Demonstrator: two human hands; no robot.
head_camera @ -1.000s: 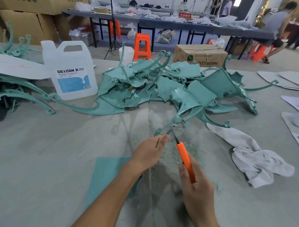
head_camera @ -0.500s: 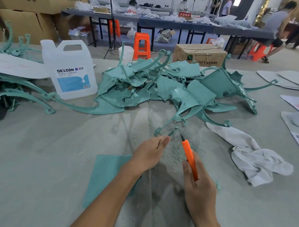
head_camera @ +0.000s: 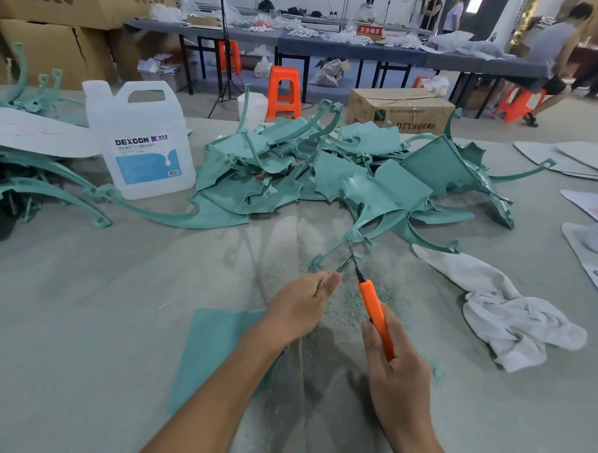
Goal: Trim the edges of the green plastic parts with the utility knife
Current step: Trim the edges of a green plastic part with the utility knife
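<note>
My left hand (head_camera: 302, 303) pinches a small thin green plastic part (head_camera: 345, 262) that sticks up past my thumb. My right hand (head_camera: 395, 371) grips an orange utility knife (head_camera: 376, 312), whose dark blade tip touches the part's edge. A big pile of wing-shaped green plastic parts (head_camera: 344, 180) lies just behind. Green shavings (head_camera: 349, 304) are scattered on the grey table below both hands. A flat green sheet (head_camera: 213, 352) lies under my left forearm.
A white DEXCON jug (head_camera: 140, 140) stands at the back left, with more green parts (head_camera: 35, 187) beside it. A crumpled white cloth (head_camera: 513, 318) lies to the right. Paper sheets (head_camera: 593, 205) sit at the right edge. Cardboard boxes, orange stools and people are beyond the table.
The knife has shifted slightly right and down along the small part, and its blade is now at the part's upper edge. My left hand has barely moved.
</note>
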